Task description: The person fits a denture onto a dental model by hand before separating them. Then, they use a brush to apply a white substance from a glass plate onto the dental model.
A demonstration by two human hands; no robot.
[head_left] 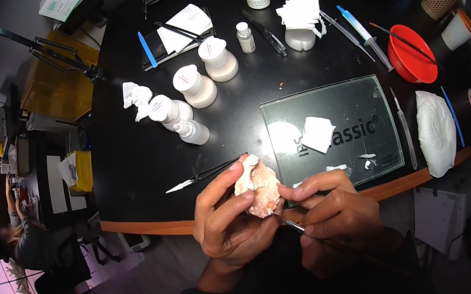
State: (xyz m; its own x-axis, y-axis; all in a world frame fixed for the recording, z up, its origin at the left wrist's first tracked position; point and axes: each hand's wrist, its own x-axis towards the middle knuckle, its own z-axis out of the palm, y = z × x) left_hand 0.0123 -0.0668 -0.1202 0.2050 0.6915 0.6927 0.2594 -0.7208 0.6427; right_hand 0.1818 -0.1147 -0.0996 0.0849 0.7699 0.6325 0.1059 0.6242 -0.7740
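Note:
A pinkish plaster dental cast (pixel 260 180) sits in my left hand (pixel 219 220), whose fingers wrap round its side and underside. My right hand (pixel 335 211) pinches a fine brush (pixel 289 223) by its metal ferrule end. The brush tip meets the lower edge of the cast, by the teeth; a fingertip of the right hand rests near the cast's right side. Right of the cast lies a glass mixing slab (pixel 357 100) bearing a folded white tissue (pixel 317 134) and small white dabs of paste (pixel 336 168). Dark-handled tweezers (pixel 200 177) lie left of the cast.
Several white-lidded powder jars (pixel 197 88) and a dropper bottle (pixel 193 132) stand at left. A red bowl (pixel 412 54) with a brush across it, a syringe (pixel 361 28) and a white pad (pixel 435 131) lie at right. Far left, another person (pixel 28 241) sits at a bench.

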